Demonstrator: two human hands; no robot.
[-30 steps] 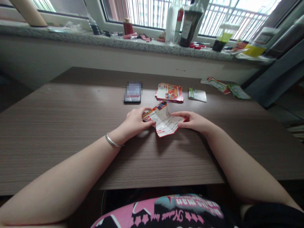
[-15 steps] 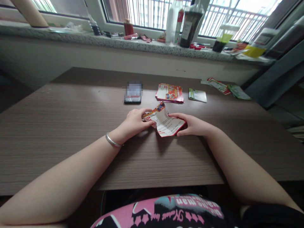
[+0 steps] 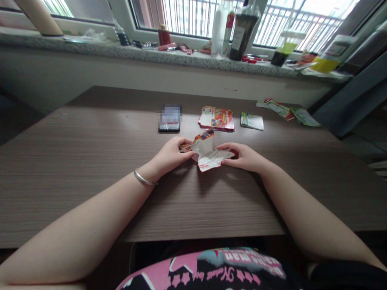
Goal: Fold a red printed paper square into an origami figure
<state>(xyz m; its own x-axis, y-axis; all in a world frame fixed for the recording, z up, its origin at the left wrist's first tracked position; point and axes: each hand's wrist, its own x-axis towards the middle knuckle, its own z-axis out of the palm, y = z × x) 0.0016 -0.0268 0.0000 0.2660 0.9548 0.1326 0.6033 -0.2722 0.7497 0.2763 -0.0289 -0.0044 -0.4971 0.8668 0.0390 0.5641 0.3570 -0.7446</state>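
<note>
A creased paper leaflet, white with red and orange printing, is held just above the table between my two hands. My left hand pinches its left end between thumb and fingers. At the right end, my right hand grips the edge with the thumb below and the fingers above. The sheet bends upward in the middle along a fold. Behind it lies a stack of red and white leaflets. To the left of that stack is a phone, its screen blurred.
A small green and white packet lies right of the stack. Farther right are torn wrappers near the back edge of the brown table. Along the granite windowsill stand bottles, a dark pouch and small items.
The leaflet has bent more sharply at its middle, its right half now more crumpled. My right hand has closed further on the right end; my left hand has barely moved.
</note>
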